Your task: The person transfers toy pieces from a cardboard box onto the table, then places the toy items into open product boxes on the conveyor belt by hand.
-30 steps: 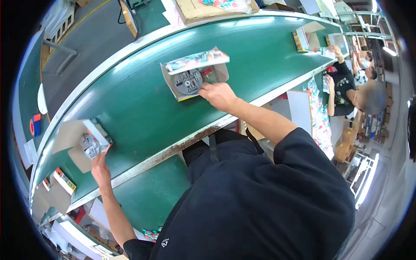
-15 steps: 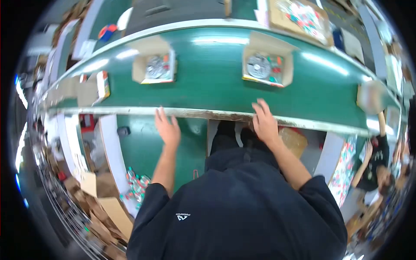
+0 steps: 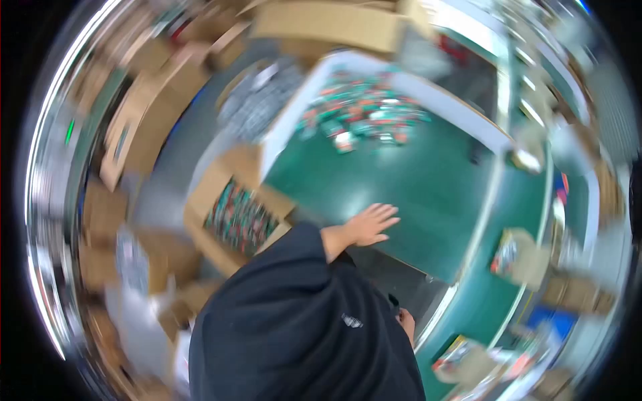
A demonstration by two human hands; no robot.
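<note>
My left hand [image 3: 369, 226] is over the near edge of a green tabletop [image 3: 414, 194], its fingers spread and nothing in them. Whether the palm rests on the surface I cannot tell. My right hand [image 3: 406, 323] shows only in part beside my body, close to the pale rail of the green conveyor belt [image 3: 478, 301]; its fingers are mostly hidden. A blurred pile of small green, orange and white packets [image 3: 364, 110] lies at the tabletop's far end. To the left of my left hand stands an open cardboard box [image 3: 197, 200] full of similar green and red items.
White side boards [image 3: 441, 110] border the tabletop. Open small boxes with contents [image 3: 511, 257] sit on the belt at right, another small box [image 3: 458, 354] nearer. A bag of grey pieces [image 3: 261, 97] and large cartons [image 3: 154, 113] stand at left. Motion blurs the view.
My view and body have swung left from the belt to the side table. My left hand is now above that tabletop; my right hand has dropped beside my body, near the belt's rail.
</note>
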